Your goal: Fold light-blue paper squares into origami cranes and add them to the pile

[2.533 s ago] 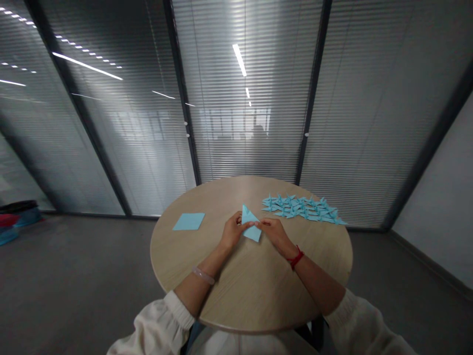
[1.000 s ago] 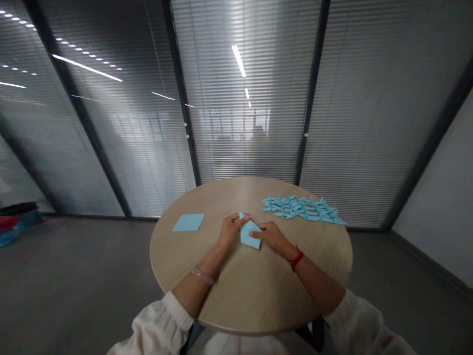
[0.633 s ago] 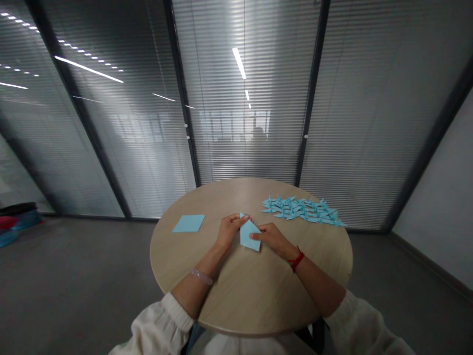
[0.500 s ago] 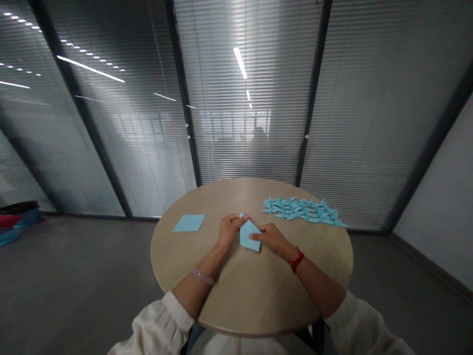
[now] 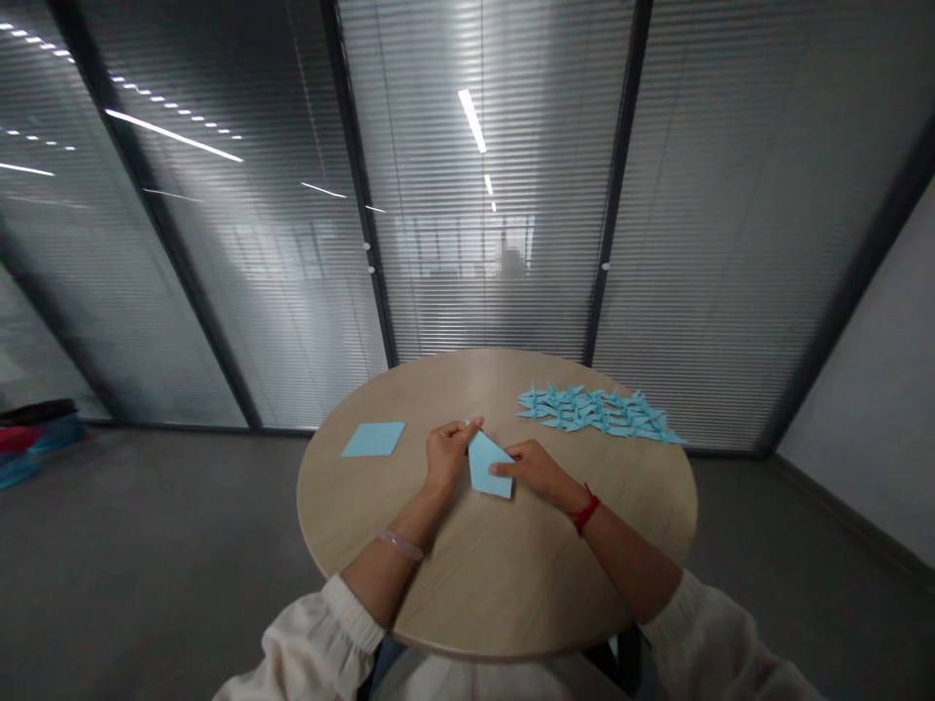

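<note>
A partly folded sheet of light blue origami paper [image 5: 488, 465] is held just above the middle of the table, one corner pointing away from me. My left hand [image 5: 447, 456] pinches its upper left edge between thumb and fingers. On the paper's right side, my right hand [image 5: 537, 471] grips with the thumb on top and the fingers behind, mostly hidden. To the left lies a flat stack or sheet of blue paper [image 5: 373, 439]; I cannot tell how many sheets. Several folded blue paper cranes [image 5: 599, 412] sit in close rows at the back right.
The round wooden table [image 5: 511, 594] has its near edge close to my body. Beyond it stands a glass partition with blinds [image 5: 489, 312]. Some red and blue items [image 5: 36, 443] are on the floor at far left.
The folded paper has shifted slightly left. My left hand has moved a little left with its thumb at the paper's upper corner; the right hand keeps its grip.
</note>
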